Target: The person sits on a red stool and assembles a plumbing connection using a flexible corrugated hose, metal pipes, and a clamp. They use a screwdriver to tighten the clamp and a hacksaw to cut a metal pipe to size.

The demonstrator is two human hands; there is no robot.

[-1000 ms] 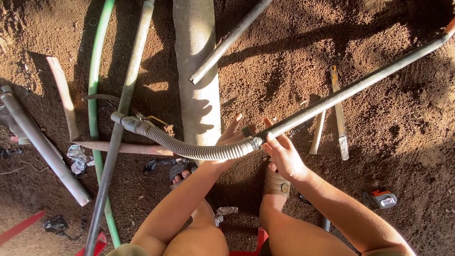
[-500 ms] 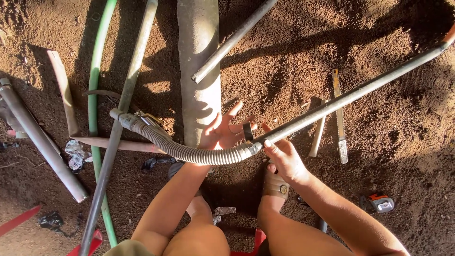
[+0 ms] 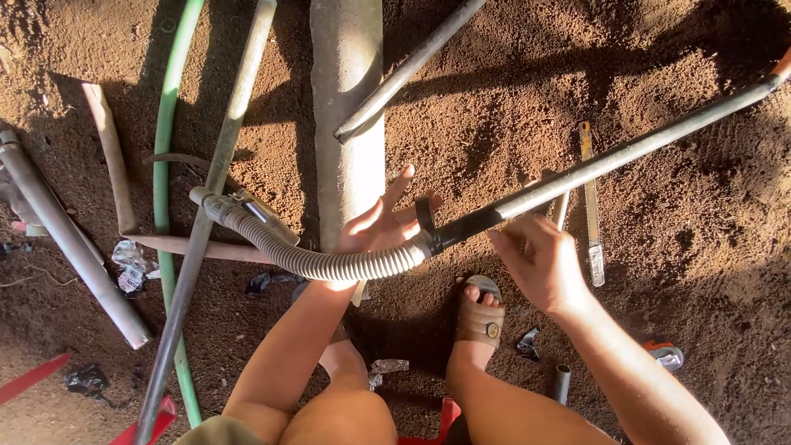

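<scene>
I see the long grey pipe (image 3: 610, 162) meeting the ribbed hose (image 3: 329, 262) just in front of the thick concrete post (image 3: 347, 124), over bare soil. My left hand (image 3: 381, 224), spread open, now cups that joint, while my right hand (image 3: 540, 262) has let go, fingers loose just below the pipe. A green hose (image 3: 165, 165) lies well left of the post.

Grey pipes (image 3: 70, 243), green hose (image 3: 165, 165) on soil (image 3: 676, 66)
</scene>
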